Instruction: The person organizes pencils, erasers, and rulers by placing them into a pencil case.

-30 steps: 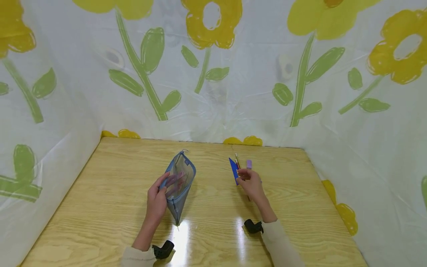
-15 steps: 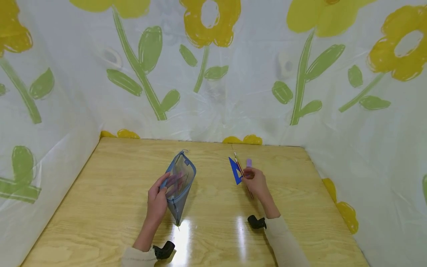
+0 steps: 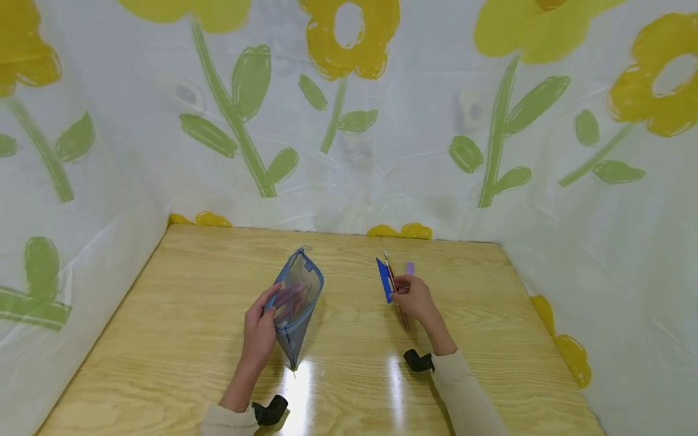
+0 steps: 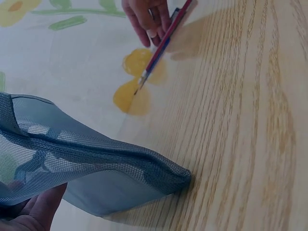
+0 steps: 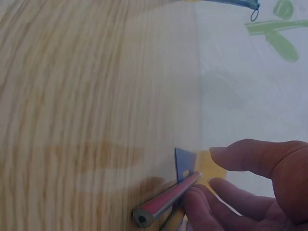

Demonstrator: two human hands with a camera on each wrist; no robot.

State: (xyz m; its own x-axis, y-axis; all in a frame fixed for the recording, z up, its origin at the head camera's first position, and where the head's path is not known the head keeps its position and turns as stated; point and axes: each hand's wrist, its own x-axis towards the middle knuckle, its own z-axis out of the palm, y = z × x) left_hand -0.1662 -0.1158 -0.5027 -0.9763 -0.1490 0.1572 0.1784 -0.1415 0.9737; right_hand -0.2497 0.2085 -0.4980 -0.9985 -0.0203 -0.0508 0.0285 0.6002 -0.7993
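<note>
A blue mesh zip pouch (image 3: 296,339) stands with its mouth spread in the head view. My left hand (image 3: 259,333) grips its left rim, and pinkish shapes show through the mesh. To the right, my right hand (image 3: 418,300) holds pencils (image 5: 166,199) and a blue set square (image 3: 383,280) over the table. One pencil is red and dark, with its flat end toward the right wrist camera. A small purple block-shaped end (image 3: 409,267) sticks out beyond the fingers. Just how the fingertips clasp the bundle, I cannot tell.
The light wooden table (image 3: 191,339) reaches back to a white cloth wall (image 3: 349,194) printed with yellow flowers. Cloth also bounds both sides. A black camera mount sits on each wrist, the right one (image 3: 418,361) close to the tabletop.
The right hand has shifted slightly to the right, and the pencils and set square have turned a little with its fingers. The left hand and pouch are nearly unmoved.
</note>
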